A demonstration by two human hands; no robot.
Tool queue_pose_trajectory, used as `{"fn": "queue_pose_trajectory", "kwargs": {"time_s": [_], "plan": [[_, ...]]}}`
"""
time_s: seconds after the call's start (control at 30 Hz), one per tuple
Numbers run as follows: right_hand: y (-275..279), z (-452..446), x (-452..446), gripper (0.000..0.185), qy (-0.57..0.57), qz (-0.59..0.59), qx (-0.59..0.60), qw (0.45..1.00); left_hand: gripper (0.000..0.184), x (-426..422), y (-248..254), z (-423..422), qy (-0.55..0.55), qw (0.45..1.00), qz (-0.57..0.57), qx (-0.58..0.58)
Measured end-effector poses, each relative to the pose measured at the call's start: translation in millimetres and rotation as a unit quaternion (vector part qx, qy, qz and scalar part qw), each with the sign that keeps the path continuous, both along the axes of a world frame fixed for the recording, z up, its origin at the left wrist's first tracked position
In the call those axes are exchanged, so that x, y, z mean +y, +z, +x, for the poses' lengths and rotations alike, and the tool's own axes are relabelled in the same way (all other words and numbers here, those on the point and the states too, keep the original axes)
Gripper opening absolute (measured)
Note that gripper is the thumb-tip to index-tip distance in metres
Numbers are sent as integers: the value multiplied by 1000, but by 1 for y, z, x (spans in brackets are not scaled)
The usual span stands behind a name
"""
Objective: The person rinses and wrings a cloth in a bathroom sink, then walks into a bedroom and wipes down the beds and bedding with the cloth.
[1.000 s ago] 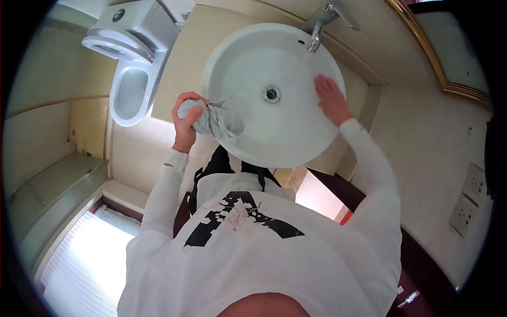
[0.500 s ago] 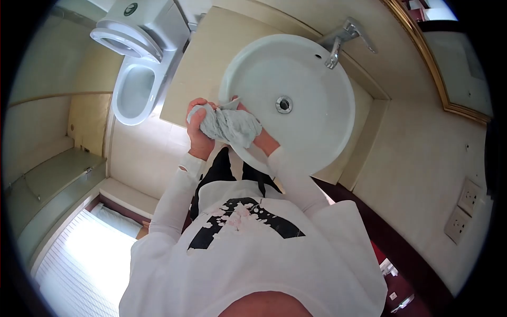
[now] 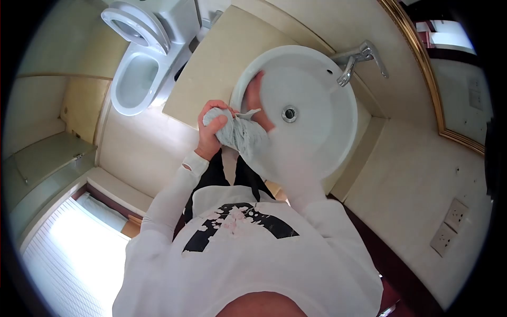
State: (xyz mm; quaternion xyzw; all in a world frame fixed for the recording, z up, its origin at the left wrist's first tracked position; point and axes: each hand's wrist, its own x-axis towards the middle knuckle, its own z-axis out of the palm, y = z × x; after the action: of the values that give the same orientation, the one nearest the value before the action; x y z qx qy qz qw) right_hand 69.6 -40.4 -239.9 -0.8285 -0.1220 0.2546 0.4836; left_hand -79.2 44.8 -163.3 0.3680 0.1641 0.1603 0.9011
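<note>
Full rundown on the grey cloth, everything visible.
The pale grey cloth looks like thin, soft fabric, creased and bunched. One end is wadded into a rounded lump, gripped in the left hand with the thumb pressed over it. The rest spreads out in loose folds over the near-left rim of the round white basin, and a small pointed flap sticks out towards the basin's inside. The right hand is just beyond it, on the basin's inner wall; whether the forearm touches the folds is unclear.
</note>
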Motion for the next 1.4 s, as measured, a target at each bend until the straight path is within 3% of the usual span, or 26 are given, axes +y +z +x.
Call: {"fn": "queue_pose_trajectory", "kwargs": {"time_s": [0.03, 0.07, 0.1, 0.17, 0.23, 0.27, 0.37, 0.43, 0.5, 0.57, 0.63, 0.7, 0.77, 0.8, 0.83, 0.97, 1.0, 1.03, 1.07, 1.13, 1.17, 1.23, 1.27, 1.3, 1.33, 1.4], "plan": [[62, -25, -16, 57, 217, -258, -2, 942, 37, 1, 0, 0, -10, 1000, 2, 7], [16, -57, -41, 49, 126, -61, 126, 982, 37, 2, -1, 1, -20, 1000, 4, 12], [-32, -85, -68, 42, 27, 139, 247, 959, 37, 3, -1, 2, -16, 1000, 1, 11], [32, -99, -117, 39, 240, 22, 116, 964, 38, 4, -2, 2, -31, 999, 2, 6], [31, -95, -173, 44, 459, -200, -14, 865, 37, 6, -1, 3, -32, 999, -15, 2], [40, -92, -190, 44, 460, -202, -14, 864, 37, 7, -1, 3, -35, 999, -27, -3], [56, -81, -204, 50, 449, -303, -156, 826, 36, 6, -3, 3, -34, 999, -31, -3], [43, -67, -179, 53, 443, -218, -335, 803, 36, 5, -1, 4, -27, 999, -27, -3], [33, -41, -144, 56, 451, -186, -341, 804, 36, 3, 2, 3, -18, 1000, -22, 1], [29, -6, -111, 58, 508, -143, -478, 702, 38, 3, 3, 2, -29, 999, 18, 32], [21, 38, -105, 59, 542, -90, -501, 668, 39, 4, 5, 2, -26, 999, 32, 32], [33, 72, -96, 53, 471, -243, -555, 641, 39, 3, 5, 3, -22, 998, 44, 32], [34, 123, -105, 55, 505, -265, -579, 582, 39, 4, 4, 2, -27, 999, 36, 24], [27, 141, -118, 54, 489, -121, -353, 788, 39, 3, 4, 2, -31, 998, 34, 29], [20, 151, -136, 53, 413, 37, -88, 906, 39, 3, 5, 1, -27, 999, 37, 29], [35, 149, -222, 54, 298, 86, 21, 950, 40, 5, 7, 1, -36, 998, 32, 31], [49, 128, -239, 57, 392, -157, -167, 891, 40, 6, 5, 2, -41, 998, 29, 29], [66, 101, -254, 61, 446, -385, -333, 736, 40, 6, 2, 2, -32, 999, 19, 17], [80, 76, -267, 66, 455, -572, -462, 502, 39, 5, 1, 2, -23, 1000, 9, 6], [81, 22, -281, 70, 449, -630, -333, 539, 40, 5, 2, 2, -26, 1000, 5, 4], [78, -3, -280, 69, 452, -636, -211, 589, 40, 6, 2, 3, -25, 1000, 4, 3], [80, -46, -257, 63, 444, -564, 12, 696, 40, 6, 0, 3, -29, 1000, 7, 5], [65, -68, -258, 51, 466, -493, 40, 734, 40, 7, -2, 3, -31, 999, 11, 9], [90, -78, -217, 39, 585, -438, 53, 681, 40, 7, -2, 2, -31, 999, 11, 8], [93, -91, -201, 34, 471, -363, 103, 798, 40, 6, -2, 2, -35, 999, 14, 13], [60, -102, -176, 39, 388, -86, 30, 917, 40, 5, -1, 0, -34, 999, 18, 22]]}}
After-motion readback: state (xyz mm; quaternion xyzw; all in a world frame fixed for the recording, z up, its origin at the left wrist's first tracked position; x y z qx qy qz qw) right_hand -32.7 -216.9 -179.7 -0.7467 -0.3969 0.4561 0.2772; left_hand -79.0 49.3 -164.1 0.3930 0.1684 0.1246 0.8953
